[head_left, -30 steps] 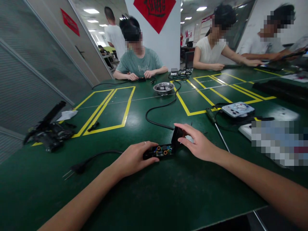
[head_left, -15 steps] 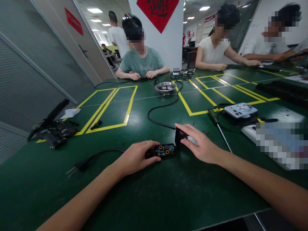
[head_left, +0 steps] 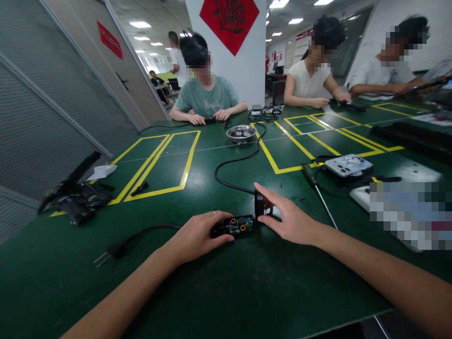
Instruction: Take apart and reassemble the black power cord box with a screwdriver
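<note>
My left hand (head_left: pixel 199 236) is closed round the left end of an open black casing lying on the table. Inside the casing a circuit board (head_left: pixel 242 225) shows, with copper-coloured ring coils. A black cord runs left from under the hand to a two-pin plug (head_left: pixel 116 249). My right hand (head_left: pixel 291 219) pinches an upright black plastic piece (head_left: pixel 259 203) between thumb and fingers, at the right end of the casing. Whether the piece touches the casing I cannot tell. Another black cable (head_left: pixel 226 181) leads away from behind it.
A long screwdriver (head_left: pixel 319 194) lies right of my right hand, near a phone-like device (head_left: pixel 348 165) and a white object (head_left: pixel 381 219). A metal bowl (head_left: pixel 241 133) with small parts stands ahead. Black parts (head_left: pixel 83 197) lie at left. Several people sit opposite.
The view has shifted slightly. The black piece in my right hand has turned, showing more of its face. My left hand keeps its hold on the casing.
</note>
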Demonstrator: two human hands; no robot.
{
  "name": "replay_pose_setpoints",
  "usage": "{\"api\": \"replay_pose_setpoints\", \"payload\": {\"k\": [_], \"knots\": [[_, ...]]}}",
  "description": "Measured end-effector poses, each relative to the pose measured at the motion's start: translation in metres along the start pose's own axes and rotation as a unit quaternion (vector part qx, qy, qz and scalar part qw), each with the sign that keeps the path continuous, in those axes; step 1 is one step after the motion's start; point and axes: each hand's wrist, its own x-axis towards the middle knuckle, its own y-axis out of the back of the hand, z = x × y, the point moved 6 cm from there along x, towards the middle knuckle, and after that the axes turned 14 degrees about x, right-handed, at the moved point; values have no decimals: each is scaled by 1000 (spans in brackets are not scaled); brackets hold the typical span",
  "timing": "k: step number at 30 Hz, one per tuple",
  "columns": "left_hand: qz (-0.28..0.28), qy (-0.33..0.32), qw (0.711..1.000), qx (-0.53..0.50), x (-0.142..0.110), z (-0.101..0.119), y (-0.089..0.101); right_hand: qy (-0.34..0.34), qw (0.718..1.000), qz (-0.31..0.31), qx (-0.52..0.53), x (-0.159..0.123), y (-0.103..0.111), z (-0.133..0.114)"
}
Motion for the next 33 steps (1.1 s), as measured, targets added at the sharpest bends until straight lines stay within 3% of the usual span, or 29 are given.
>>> {"api": "replay_pose_setpoints", "payload": {"k": [6,22,25,29,33], "knots": [[1,0,1000,-1,0,0,0,-10,1000,21,20,0,3,-4],[-2,2,1000,-3,0,0,1,-15,1000,-17,1,-1,-4,-3],[-6,4,1000,-1,0,0,0,-24,1000,2,4,0,1,-4],[-9,2,1000,3,0,-2,-2,-119,991,66,6,2,19,8],[-12,4,1000,11,0,-5,-2,-173,975,134,-43,5,42,14]]}}
